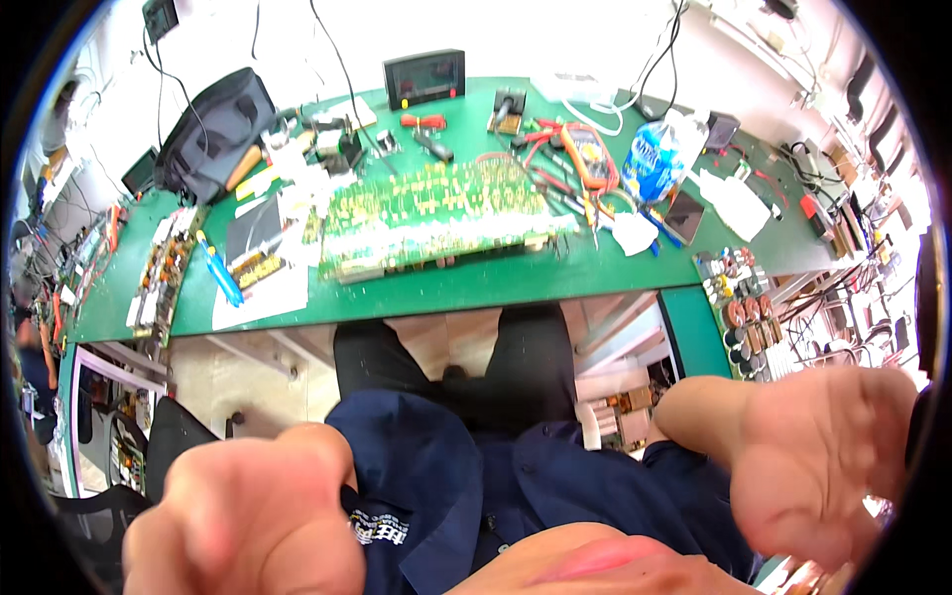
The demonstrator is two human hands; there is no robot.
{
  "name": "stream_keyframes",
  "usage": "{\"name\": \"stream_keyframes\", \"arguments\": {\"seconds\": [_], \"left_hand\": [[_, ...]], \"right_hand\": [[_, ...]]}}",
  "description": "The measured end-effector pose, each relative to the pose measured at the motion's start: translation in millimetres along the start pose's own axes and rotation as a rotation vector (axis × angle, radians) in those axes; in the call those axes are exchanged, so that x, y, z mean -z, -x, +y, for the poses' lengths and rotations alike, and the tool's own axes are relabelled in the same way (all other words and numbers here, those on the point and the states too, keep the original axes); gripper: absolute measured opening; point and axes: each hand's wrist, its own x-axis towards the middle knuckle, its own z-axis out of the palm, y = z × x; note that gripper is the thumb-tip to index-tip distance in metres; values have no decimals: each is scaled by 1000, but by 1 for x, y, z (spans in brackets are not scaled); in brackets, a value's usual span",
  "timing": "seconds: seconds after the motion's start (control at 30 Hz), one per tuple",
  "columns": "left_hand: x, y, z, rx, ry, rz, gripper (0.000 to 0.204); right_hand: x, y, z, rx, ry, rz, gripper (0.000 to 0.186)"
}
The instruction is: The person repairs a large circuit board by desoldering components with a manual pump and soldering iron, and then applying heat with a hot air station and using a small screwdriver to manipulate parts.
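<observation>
Both of my hands are raised close to the camera, away from the table. My left hand (248, 521) is at the lower left with the palm side showing; its fingers are foreshortened or run out of the picture. At the lower right, my right hand (818, 461) shows its palm and wrist, and its fingers bend back toward the dark right rim. Nothing can be made out in either hand. In front of me a large green circuit board (426, 218) lies on the green table (397, 302), with neither hand touching it.
A multimeter (589, 157) with red leads, a blue-labelled bag (650, 164) and a phone (682, 216) lie right of the board. Left are a blue pen-like tool (220, 270), a narrow circuit board (164, 273) and a dark bag (216, 134). A small screen (424, 79) stands behind.
</observation>
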Motion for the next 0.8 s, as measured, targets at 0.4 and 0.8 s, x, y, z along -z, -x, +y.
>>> {"name": "stream_keyframes", "arguments": {"seconds": [0.4, 0.8], "left_hand": [[42, 216, -59, 765, -849, -415, 27], [51, 259, -61, 846, -1119, -715, 42]], "right_hand": [[182, 38, 260, -835, 975, -53, 34], [349, -18, 551, -1019, 1231, 123, 62]]}}
